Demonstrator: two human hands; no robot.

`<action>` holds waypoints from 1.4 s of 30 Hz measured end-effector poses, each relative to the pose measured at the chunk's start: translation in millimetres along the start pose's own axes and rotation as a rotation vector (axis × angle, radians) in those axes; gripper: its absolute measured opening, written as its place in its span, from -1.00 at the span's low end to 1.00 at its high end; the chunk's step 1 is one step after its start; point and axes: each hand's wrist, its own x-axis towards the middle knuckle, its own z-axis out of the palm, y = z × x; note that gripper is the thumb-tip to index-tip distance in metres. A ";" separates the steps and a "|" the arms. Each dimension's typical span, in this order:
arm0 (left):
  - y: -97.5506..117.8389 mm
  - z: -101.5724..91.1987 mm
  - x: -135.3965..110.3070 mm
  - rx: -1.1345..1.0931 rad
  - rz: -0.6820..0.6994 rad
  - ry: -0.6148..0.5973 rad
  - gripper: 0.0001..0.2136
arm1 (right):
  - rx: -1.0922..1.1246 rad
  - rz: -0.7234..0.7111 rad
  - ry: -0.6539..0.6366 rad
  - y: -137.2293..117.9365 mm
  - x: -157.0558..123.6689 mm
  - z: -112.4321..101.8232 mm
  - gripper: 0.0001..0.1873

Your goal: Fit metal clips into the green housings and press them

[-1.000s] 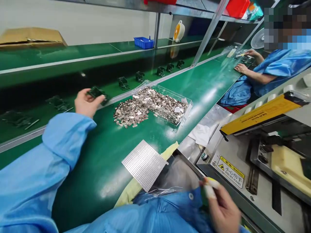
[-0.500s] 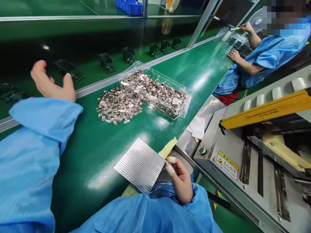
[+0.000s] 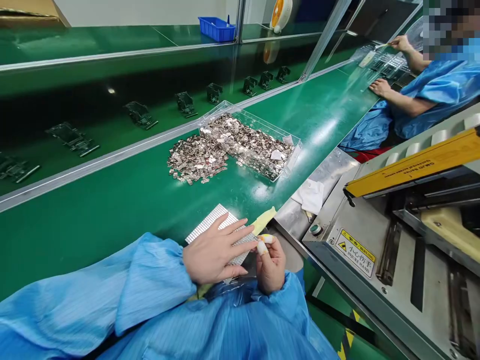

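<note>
A flat silver sheet (image 3: 210, 221) with a fine grid of small rectangles lies tilted at the table's near edge, close to my body. My left hand (image 3: 215, 250) rests palm down over it, fingers spread towards the right, covering much of the grid. At the sheet's right corner, my right hand (image 3: 270, 265) has its thumb and forefinger pinched together; both tips wear white finger covers. Pale yellow material (image 3: 264, 220) shows beside that corner. Beyond the sheet is a heap of small shiny metal pieces (image 3: 197, 159).
A clear plastic tray (image 3: 294, 155) holds more metal pieces. Several dark fixtures (image 3: 140, 115) appear along the dark panel behind. A machine with a yellow bar (image 3: 420, 162) and a white cloth (image 3: 312, 196) are at the right. Farther off, a co-worker in blue handles something (image 3: 369, 57).
My left hand has come down from the upper left and now lies over the sheet. My right hand stays at the corner. The view has shifted somewhat.
</note>
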 end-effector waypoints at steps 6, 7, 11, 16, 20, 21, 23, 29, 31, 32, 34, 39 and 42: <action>3.0 -1.4 -0.9 0.032 -0.048 -0.021 -0.46 | 0.009 -0.042 -0.036 2.8 0.4 0.0 -0.84; 3.5 -0.9 -0.4 0.036 -0.055 -0.018 -0.46 | -0.004 -0.054 -0.045 1.5 0.4 -0.1 -0.86; 6.0 1.4 1.9 0.056 -0.065 -0.007 -0.46 | -0.064 -0.119 -0.078 -9.5 3.0 -1.4 -0.92; 8.2 2.3 3.1 0.049 -0.076 0.005 -0.47 | -0.141 -0.250 -0.256 -38.6 9.5 -9.8 -0.93; 4.0 3.6 0.2 0.009 -0.065 0.047 -0.49 | -0.236 -0.254 -0.279 -48.8 0.9 -14.8 -0.93; 2.0 4.5 -1.1 -0.004 -0.057 0.068 -0.50 | -0.243 -0.209 -0.263 -46.4 -4.1 -14.4 -0.94; -1.9 7.2 -3.5 -0.031 -0.037 0.120 -0.56 | -0.217 -0.121 -0.241 -36.9 -15.5 -11.1 -0.97; -5.0 12.8 -2.8 -0.125 -0.063 0.270 -0.80 | -0.146 -0.024 -0.163 -9.4 -34.1 3.4 -0.82; -3.1 11.2 0.4 -0.161 -0.095 0.264 -0.85 | -0.148 -0.019 -0.176 -8.6 -33.0 2.3 -0.81; -2.0 9.9 2.1 -0.178 -0.112 0.251 -0.87 | -0.147 -0.021 -0.186 -9.5 -31.8 0.1 -0.82; -0.2 6.9 5.1 -0.205 -0.142 0.221 -0.89 | -0.204 -0.049 -0.205 -12.9 -28.6 -7.1 -0.83; 0.2 0.0 6.2 -0.249 -0.156 0.198 -0.93 | -1.142 -0.039 -0.590 -23.1 -23.8 -28.0 -0.76; 3.3 -3.4 5.6 -0.248 -0.093 0.234 -0.89 | -1.376 0.071 -0.799 -28.4 -28.9 -34.6 -0.86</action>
